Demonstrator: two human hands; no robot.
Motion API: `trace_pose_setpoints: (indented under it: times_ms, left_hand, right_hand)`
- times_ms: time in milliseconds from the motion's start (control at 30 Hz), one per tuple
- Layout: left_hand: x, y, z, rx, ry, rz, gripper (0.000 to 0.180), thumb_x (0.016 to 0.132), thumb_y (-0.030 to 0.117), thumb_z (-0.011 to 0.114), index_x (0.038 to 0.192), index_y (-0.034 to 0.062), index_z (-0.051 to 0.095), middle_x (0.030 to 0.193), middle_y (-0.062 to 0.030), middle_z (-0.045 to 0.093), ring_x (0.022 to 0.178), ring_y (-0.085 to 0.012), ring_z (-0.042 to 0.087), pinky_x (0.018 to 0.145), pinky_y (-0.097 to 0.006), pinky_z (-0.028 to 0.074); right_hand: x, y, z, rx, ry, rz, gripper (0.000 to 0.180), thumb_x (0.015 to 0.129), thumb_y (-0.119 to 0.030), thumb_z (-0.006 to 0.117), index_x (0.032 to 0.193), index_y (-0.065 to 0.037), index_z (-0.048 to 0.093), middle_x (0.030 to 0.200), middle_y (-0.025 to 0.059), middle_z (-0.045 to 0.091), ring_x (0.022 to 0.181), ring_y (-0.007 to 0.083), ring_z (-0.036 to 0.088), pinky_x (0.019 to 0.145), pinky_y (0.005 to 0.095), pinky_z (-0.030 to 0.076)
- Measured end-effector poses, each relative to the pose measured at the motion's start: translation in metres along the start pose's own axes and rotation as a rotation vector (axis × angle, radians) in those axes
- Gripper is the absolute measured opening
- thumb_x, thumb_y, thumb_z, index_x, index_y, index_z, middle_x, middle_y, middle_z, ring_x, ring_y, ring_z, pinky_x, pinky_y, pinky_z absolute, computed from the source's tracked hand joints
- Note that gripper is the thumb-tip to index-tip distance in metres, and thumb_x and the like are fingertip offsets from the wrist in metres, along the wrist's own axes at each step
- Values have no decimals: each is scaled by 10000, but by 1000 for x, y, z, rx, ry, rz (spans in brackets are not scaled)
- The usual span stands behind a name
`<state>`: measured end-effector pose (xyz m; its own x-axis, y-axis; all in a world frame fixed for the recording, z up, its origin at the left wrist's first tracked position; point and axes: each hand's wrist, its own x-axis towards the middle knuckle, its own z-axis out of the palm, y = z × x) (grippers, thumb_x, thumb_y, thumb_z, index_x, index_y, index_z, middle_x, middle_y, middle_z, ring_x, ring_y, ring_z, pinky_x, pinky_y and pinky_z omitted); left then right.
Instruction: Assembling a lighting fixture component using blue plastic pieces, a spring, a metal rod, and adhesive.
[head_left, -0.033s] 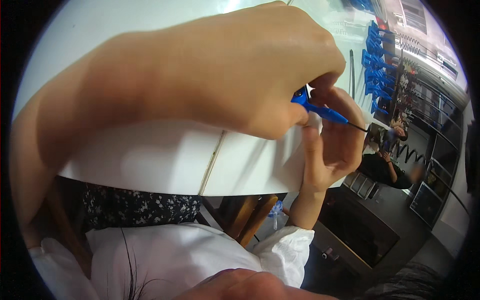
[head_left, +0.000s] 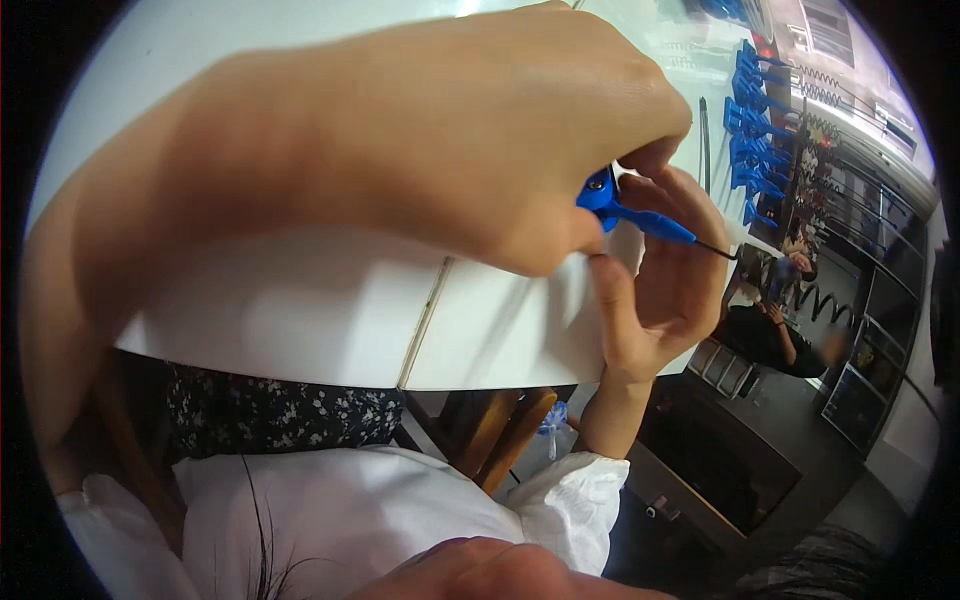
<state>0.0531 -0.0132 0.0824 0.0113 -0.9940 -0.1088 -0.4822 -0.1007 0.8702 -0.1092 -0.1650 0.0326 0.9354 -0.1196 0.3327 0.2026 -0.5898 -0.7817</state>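
Note:
A blue plastic piece (head_left: pixel 652 222) with a tapered end sits between my hands above the white table (head_left: pixel 510 340). A thin black cable (head_left: pixel 716 252) runs out of the tapered end toward the right. My left hand (head_left: pixel 500 130) reaches across from the left and pinches the wider end, hiding much of it; a small round metal spot shows there. From below, my right hand (head_left: pixel 680 285) curls its fingers behind the piece. Its thumb points up, close to my left thumb. What the right fingertips touch is partly hidden.
Several blue plastic pieces (head_left: pixel 752 150) stand in a row at the table's right edge, near coiled cords. A dark thin strip (head_left: pixel 704 145) lies beside them. Another person in dark clothes (head_left: pixel 765 330) is at the right. A wooden chair part (head_left: pixel 515 435) shows below the table edge.
My right thumb has shifted slightly left and down. My left thumb has drawn back a little, and more of the blue piece's wider end shows.

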Motion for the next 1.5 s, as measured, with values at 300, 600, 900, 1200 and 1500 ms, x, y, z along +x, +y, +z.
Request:
trace_pose_setpoints:
  times_ms: [300, 600, 900, 1200, 1500]
  left_hand:
    - [-5, -31, -8, -137, -153, -56, 461, 798, 146, 659, 1124, -75, 420, 1029, -264, 583, 1003, -335, 577, 870, -377, 446]
    - [-10, -33, 2, -225, 86, 50, 512, 790, 233, 680, 1102, -77, 417, 1001, -299, 601, 966, -354, 622, 853, -355, 478]
    - [-5, -20, -6, -259, 7, -55, 483, 805, 243, 670, 1078, -82, 439, 945, -282, 627, 899, -332, 648, 801, -316, 490]
    - [-3, -20, -5, -283, 24, -74, 485, 824, 258, 657, 1083, -91, 441, 927, -287, 630, 870, -337, 655, 816, -321, 489]
    - [0, -18, -7, -282, -36, -118, 491, 813, 237, 668, 1099, -82, 428, 970, -292, 613, 944, -342, 635, 862, -344, 477]
  right_hand:
    - [-2, 0, 6, -119, -17, -54, 721, 638, -13, 788, 1247, 65, 410, 1177, 206, 525, 1012, 256, 596, 863, 326, 496]
    - [1, -2, 4, 10, -4, -12, 684, 653, 14, 765, 1239, 74, 417, 1158, 212, 554, 1027, 265, 603, 876, 335, 495]
    - [2, -4, 0, 107, -48, 41, 619, 720, 27, 694, 1269, 79, 414, 1236, 242, 503, 1125, 313, 544, 946, 379, 454]
    - [3, -3, -2, 129, -45, 55, 602, 730, 32, 679, 1269, 88, 416, 1251, 229, 494, 1139, 318, 534, 951, 377, 450]
    - [2, -1, -2, 125, -49, 52, 614, 719, 40, 677, 1271, 87, 413, 1240, 235, 501, 1134, 317, 537, 948, 375, 451]
